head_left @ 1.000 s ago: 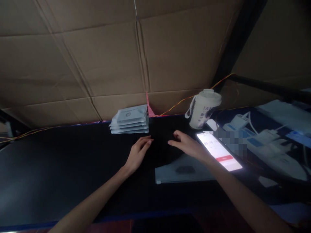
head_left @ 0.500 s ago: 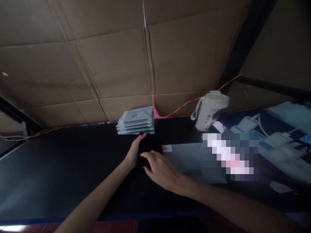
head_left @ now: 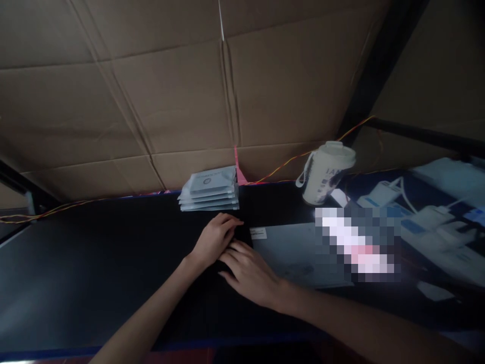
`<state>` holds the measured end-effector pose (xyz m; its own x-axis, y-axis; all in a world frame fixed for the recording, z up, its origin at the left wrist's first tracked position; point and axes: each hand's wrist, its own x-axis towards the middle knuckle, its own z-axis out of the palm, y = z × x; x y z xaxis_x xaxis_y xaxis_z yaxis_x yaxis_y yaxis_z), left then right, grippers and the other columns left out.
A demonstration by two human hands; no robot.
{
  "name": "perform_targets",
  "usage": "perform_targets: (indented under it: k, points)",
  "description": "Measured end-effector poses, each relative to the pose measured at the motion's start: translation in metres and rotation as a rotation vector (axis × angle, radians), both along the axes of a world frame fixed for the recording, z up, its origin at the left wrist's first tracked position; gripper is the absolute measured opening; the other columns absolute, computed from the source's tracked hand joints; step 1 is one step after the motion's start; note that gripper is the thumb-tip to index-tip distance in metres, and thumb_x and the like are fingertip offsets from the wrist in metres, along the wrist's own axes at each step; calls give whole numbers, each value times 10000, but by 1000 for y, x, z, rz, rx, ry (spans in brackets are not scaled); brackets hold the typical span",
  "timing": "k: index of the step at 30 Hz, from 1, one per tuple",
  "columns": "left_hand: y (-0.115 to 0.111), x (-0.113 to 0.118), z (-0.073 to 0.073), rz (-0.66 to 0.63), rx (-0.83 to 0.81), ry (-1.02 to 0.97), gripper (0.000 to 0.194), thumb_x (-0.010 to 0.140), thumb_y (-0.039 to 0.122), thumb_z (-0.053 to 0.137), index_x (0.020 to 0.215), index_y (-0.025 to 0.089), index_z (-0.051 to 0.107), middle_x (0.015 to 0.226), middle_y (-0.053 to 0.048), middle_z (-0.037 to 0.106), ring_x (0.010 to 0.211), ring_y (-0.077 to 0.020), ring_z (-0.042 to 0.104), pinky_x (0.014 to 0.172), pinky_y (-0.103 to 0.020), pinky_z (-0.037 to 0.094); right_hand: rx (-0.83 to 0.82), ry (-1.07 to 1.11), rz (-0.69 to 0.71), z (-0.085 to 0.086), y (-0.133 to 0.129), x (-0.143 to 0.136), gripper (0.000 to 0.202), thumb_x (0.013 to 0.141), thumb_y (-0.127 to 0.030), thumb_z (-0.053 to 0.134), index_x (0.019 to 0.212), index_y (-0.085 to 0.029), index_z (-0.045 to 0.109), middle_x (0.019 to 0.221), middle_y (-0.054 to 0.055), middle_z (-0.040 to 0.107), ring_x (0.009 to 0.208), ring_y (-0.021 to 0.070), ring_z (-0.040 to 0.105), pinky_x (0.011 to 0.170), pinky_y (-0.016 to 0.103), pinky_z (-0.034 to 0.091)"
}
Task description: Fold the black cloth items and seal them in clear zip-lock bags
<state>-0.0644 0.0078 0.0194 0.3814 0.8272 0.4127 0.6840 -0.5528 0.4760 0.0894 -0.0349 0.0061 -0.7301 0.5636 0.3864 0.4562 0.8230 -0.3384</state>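
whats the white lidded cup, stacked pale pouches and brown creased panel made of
White lidded cup: matte plastic or coated paper; its smooth, dull side fits both. Stacked pale pouches: probably frosted plastic, milky and thin. Brown creased panel: likely matte cardboard, given straight fold lines.

Dim light; creased brown cardboard panels [head_left: 170,101] form the rear wall behind a black tabletop [head_left: 94,263] with blue edging, dark metal frame bars [head_left: 386,60] at right, reddish floor [head_left: 185,355] below.

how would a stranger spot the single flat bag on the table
Below the cardboard wall is a dark tabletop. Beside the right hand lies a grey bag with a white label at one corner; unlike the stacked bags, it lies alone.
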Motion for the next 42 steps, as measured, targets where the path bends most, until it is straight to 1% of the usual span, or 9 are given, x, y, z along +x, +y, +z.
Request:
perform_targets:
  k: [10,15,18,21,26,31,35,38,42]
  points:
    - [13,-5,-13,-38,-83,35,278,929,256,483,1146,245,655,1080,-56,589,1020,-180,570,927,-338,465,-102,-167,-90,2,-34,-7,643,846,-434,606,1346,-55,463,1414,205,437,1364,306,323,1132,502,253]
    - [9,4,-20,32,10,213,369,933,340,482,1281,247,561,1125,-71,540,1005,-198,525,934,-388,448,-274,-179,87,31,-29,24,620,803,-451,654,1295,-91,540,1462,223,347,1393,330,237,1114,498,257]
    - [6,9,-20,49,24,252,400,945,346,445,1322,233,522,1142,-87,535,996,-216,508,920,-421,440,-531,-174,181,57,-17,50,530,798,-474,653,1247,-199,598,1403,136,480,1331,278,388,1070,402,339]
    - [3,13,-20,74,32,256,417,954,351,416,1340,218,500,1172,-102,533,1047,-242,492,923,-445,429,-734,-25,11,71,0,66,348,840,-481,589,1090,-255,674,1057,35,717,1009,198,646,848,281,478]
    - [-1,16,-23,126,44,193,407,953,351,414,1310,190,523,1241,-118,533,1145,-263,462,967,-466,398,-664,23,-404,53,30,64,290,826,-453,585,812,-174,663,769,56,716,711,179,669,630,256,484]
    - [-1,17,-27,170,25,69,393,979,281,331,1275,138,546,1247,-120,582,1130,-236,500,987,-437,400,-886,-122,-371,29,56,48,389,808,-532,563,703,-159,599,534,18,607,492,151,611,438,226,469]
    - [0,16,-27,192,4,-60,402,983,269,303,1271,126,543,1199,-113,633,1088,-214,558,971,-401,430,-954,-95,-421,32,61,34,372,738,-492,658,609,-166,534,523,-6,562,476,140,584,427,236,489]
    - [-2,15,-23,220,0,-171,393,987,280,291,1272,159,532,1202,-100,633,1109,-206,574,965,-395,441,-1056,44,-435,45,58,28,223,747,-367,653,719,-156,586,646,5,624,612,149,629,510,234,521]
    - [-11,16,-10,247,43,-298,343,988,308,317,1234,186,522,1205,-84,609,1139,-194,555,984,-366,425,-967,88,-486,65,58,36,220,738,-316,621,898,-165,619,881,41,681,860,186,638,643,242,498]
